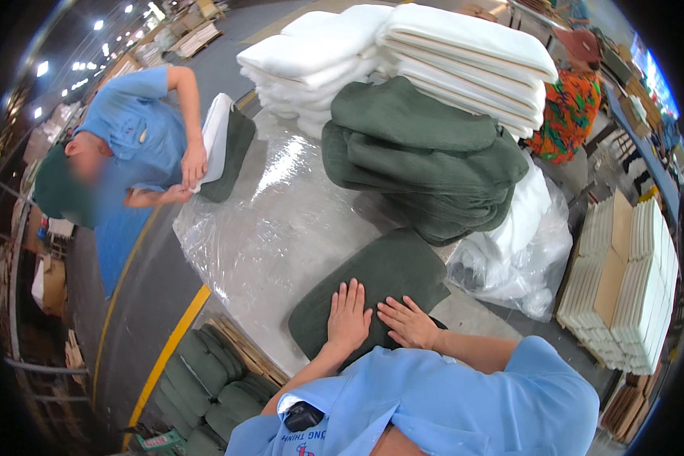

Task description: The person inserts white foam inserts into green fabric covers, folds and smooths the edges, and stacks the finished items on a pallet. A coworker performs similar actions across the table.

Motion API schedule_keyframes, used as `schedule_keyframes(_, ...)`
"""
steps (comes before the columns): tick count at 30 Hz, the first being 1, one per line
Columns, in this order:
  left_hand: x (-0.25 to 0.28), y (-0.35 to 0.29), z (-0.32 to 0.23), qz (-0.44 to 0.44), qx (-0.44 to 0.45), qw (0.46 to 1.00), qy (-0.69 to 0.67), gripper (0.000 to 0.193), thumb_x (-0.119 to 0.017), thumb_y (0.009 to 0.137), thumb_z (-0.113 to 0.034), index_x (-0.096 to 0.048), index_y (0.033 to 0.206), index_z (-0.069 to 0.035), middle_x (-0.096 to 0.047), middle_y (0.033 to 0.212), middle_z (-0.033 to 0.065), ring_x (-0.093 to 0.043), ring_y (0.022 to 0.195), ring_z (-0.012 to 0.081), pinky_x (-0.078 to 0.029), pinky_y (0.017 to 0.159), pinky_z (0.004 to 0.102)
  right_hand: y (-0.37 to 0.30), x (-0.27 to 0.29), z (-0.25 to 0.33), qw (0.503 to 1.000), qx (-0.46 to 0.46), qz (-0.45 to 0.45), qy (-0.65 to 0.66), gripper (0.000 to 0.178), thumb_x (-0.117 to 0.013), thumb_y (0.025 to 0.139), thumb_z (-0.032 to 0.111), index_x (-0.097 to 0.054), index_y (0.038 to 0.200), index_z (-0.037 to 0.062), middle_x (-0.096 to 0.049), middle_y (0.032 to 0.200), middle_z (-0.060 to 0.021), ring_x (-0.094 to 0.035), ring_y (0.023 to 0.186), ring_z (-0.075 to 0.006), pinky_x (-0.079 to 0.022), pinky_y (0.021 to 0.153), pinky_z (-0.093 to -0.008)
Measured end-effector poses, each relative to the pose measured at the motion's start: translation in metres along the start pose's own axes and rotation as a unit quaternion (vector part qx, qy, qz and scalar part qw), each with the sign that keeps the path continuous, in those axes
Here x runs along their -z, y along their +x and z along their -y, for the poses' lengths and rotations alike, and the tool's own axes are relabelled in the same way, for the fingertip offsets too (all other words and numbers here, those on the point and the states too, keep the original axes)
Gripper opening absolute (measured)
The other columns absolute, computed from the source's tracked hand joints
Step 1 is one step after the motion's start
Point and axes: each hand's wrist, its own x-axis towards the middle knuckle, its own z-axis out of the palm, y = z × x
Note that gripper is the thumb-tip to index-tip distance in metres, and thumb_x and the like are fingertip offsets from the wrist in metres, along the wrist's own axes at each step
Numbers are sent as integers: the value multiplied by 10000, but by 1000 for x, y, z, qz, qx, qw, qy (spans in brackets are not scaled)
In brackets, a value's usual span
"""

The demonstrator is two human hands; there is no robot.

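A dark green cushion cover (391, 262), smooth and rounded at its corners, lies flat on the near part of the plastic-wrapped table (243, 197). On top of it rests my left hand (349, 315), palm down with the fingers stretched out. Beside it my right hand (409, 322) also presses flat on the green piece, its fingers a little spread and pointing left. Neither hand grips anything. Just beyond, a heap of dark green covers (425, 152) is piled loosely on the table.
Tall stacks of folded white padding (463, 57) stand at the back. White material in clear plastic (509, 258) lies at the right, near bundled pale boards (623, 281). Green pieces (205, 387) are stacked lower left. A co-worker (129, 137) handles a white-and-green piece; another person (566, 106) is far right.
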Motion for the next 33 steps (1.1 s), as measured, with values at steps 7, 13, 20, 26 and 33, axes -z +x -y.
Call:
schedule_keyframes(7, 9, -98, 10, 23, -20, 999, -23, 658, -657, 1016, -313, -493, 1610, -84, -395, 1726, 112, -354, 1586, 398, -305, 1279, 546, -6, 26, -16, 986, 10, -44, 161, 387, -724, 956, 180, -702, 1331, 86, -619, 1514, -126, -540, 1441, -325, -405, 1197, -509)
schedule_keyframes(13, 14, -133, 31, -148, 210, 964, -71, 601, -670, 1023, -276, -546, 1554, -23, -480, 1640, 214, -444, 1522, 392, -349, 1248, 514, 49, 80, -84, 910, -264, -308, 88, 274, -722, 969, 189, -746, 1211, 62, -716, 1293, -198, -664, 1217, -424, -517, 1051, -504)
schedule_keyframes(20, 24, -74, 77, -291, 467, 711, -437, 470, -591, 1116, -315, -618, 1393, 65, -688, 1296, 170, -632, 1185, 251, -477, 1058, 371, 72, 65, -119, 847, -443, -195, 219, 513, -553, 1081, 469, -695, 1337, 48, -752, 1203, -236, -708, 1131, -410, -536, 992, -479)
schedule_keyframes(26, 81, -73, 68, -374, 369, 669, -525, 417, -491, 1159, -332, -692, 1141, 32, -682, 1052, 71, -601, 985, 173, -479, 937, 347, 26, 81, -62, 724, -361, -398, 433, 494, -483, 1146, 461, -712, 1194, 26, -695, 1000, -69, -614, 974, -178, -489, 934, -351)
schedule_keyframes(33, 66, -93, 74, -373, 387, 691, -483, 495, -443, 1156, -335, -734, 999, 34, -701, 981, 84, -620, 947, 186, -487, 906, 359, 24, 79, -34, 724, -357, -401, 434, 555, -454, 1162, 437, -747, 1030, -15, -692, 951, -33, -583, 942, -141, -453, 885, -312)
